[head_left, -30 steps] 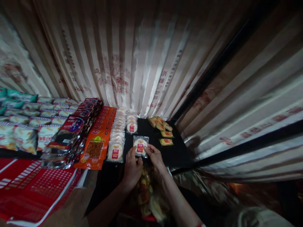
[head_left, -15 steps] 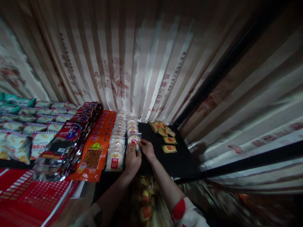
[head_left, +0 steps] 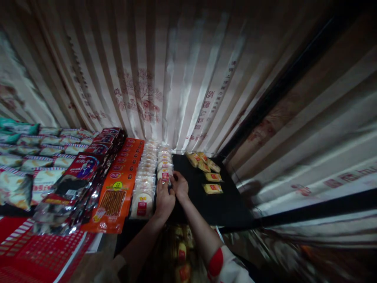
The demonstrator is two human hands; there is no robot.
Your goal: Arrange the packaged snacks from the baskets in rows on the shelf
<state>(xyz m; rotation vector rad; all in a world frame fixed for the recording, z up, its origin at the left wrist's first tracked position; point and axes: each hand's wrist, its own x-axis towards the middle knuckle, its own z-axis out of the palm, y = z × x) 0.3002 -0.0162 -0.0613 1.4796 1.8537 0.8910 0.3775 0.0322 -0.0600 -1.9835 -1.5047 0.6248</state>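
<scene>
Two rows of clear packets with round, pale crackers and red labels run back across the black table. At the front of the shorter right-hand row lies one cracker packet [head_left: 165, 175]. My left hand [head_left: 165, 200] has its fingers on the lower edge of this packet, thumb close in. My right hand [head_left: 180, 186] pinches the packet's right side, fingers bent. Both hands are close together, and the fingertips partly cover the packet's bottom edge. Just left of my left hand is the longer row's front cracker packet [head_left: 141, 204].
Orange snack bags [head_left: 113, 196] and dark shiny bags [head_left: 76, 179] overlap to the left, with white chip bags [head_left: 47, 182] beyond. Several small yellow packets [head_left: 213, 189] lie on the black tabletop [head_left: 200, 208] at right. A red basket [head_left: 44, 251] sits front left; a pleated curtain [head_left: 182, 78] hangs behind.
The packet between my hands has settled back against its row. My right hand has shifted slightly left, closer to my left hand. The view has moved a little.
</scene>
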